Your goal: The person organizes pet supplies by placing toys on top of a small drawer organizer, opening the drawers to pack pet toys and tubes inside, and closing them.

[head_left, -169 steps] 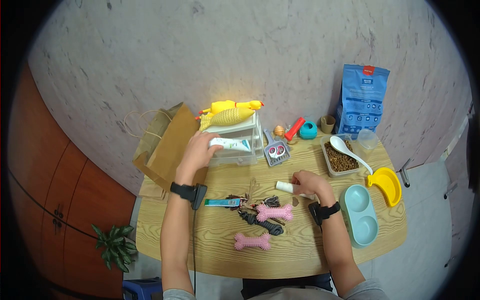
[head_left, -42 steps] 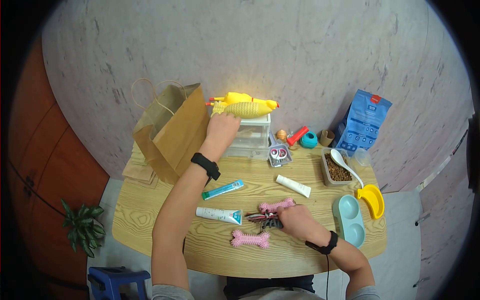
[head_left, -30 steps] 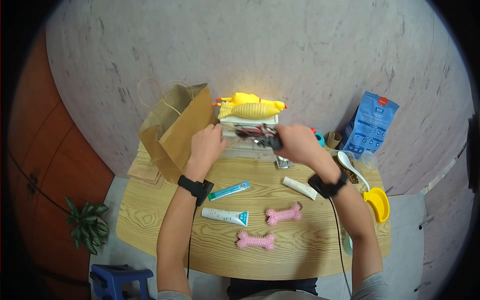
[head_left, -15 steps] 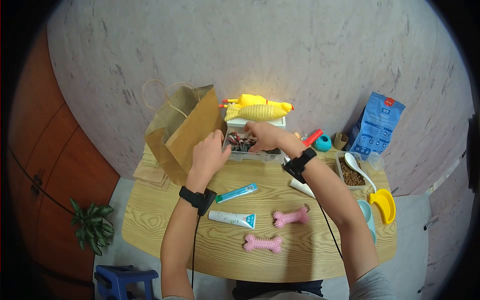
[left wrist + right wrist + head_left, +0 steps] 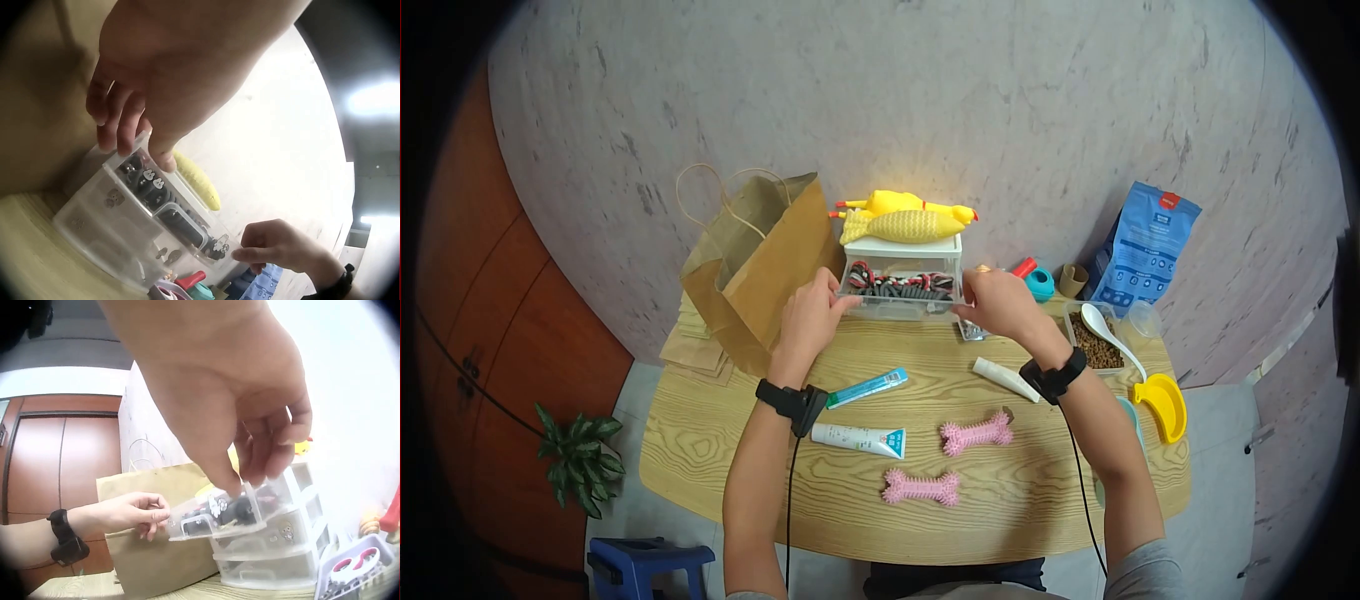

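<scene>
A clear plastic drawer (image 5: 885, 306) is pulled out of the top of a small white-topped drawer unit (image 5: 948, 246). Rope toys (image 5: 905, 284) in dark grey, red and white lie inside it. My left hand (image 5: 808, 318) pinches the drawer's left front corner, thumb at the front edge and fingers along the side. At the opposite corner, my right hand (image 5: 1003, 303) pinches the drawer's right side between thumb and fingers, as the right wrist view shows. A yellow fish toy (image 5: 905, 227) and a yellow rubber chicken (image 5: 897, 202) lie on top of the unit.
Left of the unit stands a brown paper bag (image 5: 775, 270). Nearer me lie tubes (image 5: 858, 440), a blue packet (image 5: 868, 388) and pink bone toys (image 5: 922, 488). To the right are a kibble box (image 5: 1097, 350), a blue food bag (image 5: 1145, 248) and a yellow banana-shaped bowl (image 5: 1170, 410).
The right hand picked up the rope toys from the table and put them into the drawer, then moved to its right side. The tubes, held earlier, now lie on the table.
</scene>
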